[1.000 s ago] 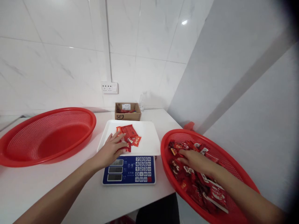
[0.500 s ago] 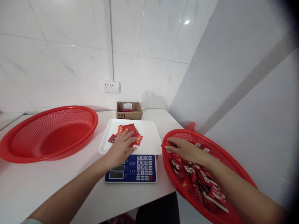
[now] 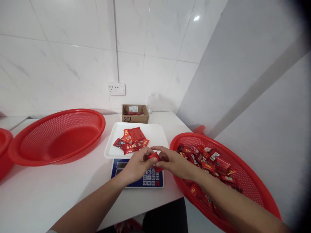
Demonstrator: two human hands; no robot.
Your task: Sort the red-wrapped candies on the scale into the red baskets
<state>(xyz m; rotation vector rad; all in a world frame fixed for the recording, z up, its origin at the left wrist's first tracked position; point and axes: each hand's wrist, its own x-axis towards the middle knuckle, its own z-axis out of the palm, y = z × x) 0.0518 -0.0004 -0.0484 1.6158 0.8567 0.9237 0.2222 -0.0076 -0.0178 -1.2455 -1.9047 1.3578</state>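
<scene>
My left hand (image 3: 139,163) and my right hand (image 3: 171,161) meet over the keypad of a blue and white scale (image 3: 136,184). Between their fingers is a red packet (image 3: 154,156), which both hands grip. Behind them, the scale's white tray (image 3: 157,136) bears a small heap of red packets (image 3: 131,139). On the right, a red mesh basket (image 3: 245,161) holds many red wrapped packets (image 3: 207,165), with my right forearm passing over it.
A large red basket (image 3: 70,139) with nothing seen inside stands on the white table (image 3: 31,200) at left, another red basket (image 3: 3,149) beside it. A cardboard box (image 3: 135,118) and a clear bottle (image 3: 149,104) stand behind the tray.
My left hand has come off the packets on the tray and moved right and nearer. My right hand has left the right basket's rim and moved left, meeting it at the red packet.
</scene>
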